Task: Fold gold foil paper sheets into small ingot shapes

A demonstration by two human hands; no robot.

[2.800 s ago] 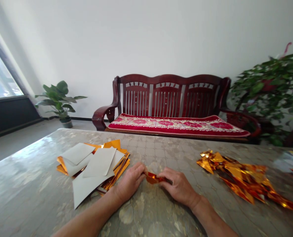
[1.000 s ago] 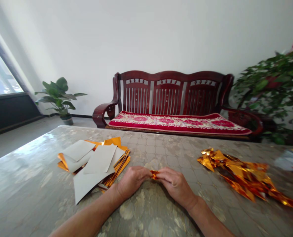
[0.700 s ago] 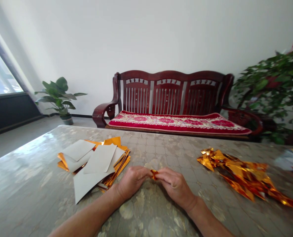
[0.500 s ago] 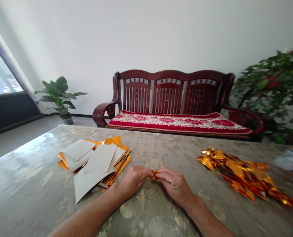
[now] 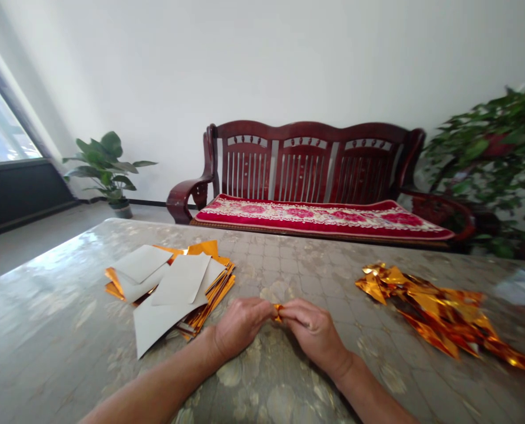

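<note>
A small piece of shiny gold foil paper [image 5: 278, 312] shows between my fingertips, low over the middle of the table; most of it is covered by the fingers. My left hand [image 5: 243, 321] is closed on its left end. On the other end, my right hand [image 5: 311, 327] pinches it with thumb and fingers together. Left of my left hand lies a loose stack of foil paper sheets [image 5: 180, 280], white backs up, gold edges showing. Off to the right of my right hand lies a heap of folded gold foil pieces [image 5: 430, 303], pointed and crumpled-looking.
The table [image 5: 262, 388] has a glossy floral, tile-patterned cover. Behind it stands a dark red wooden bench [image 5: 304, 162] with a red floral cushion [image 5: 324, 217]. A potted plant [image 5: 107, 168] is at left, a leafy plant [image 5: 501, 147] at right. Clear plastic [image 5: 516, 287] lies at the right edge.
The view has shifted very slightly. Both hands keep nearly the same pose on the foil paper; the stack and heap lie as before.
</note>
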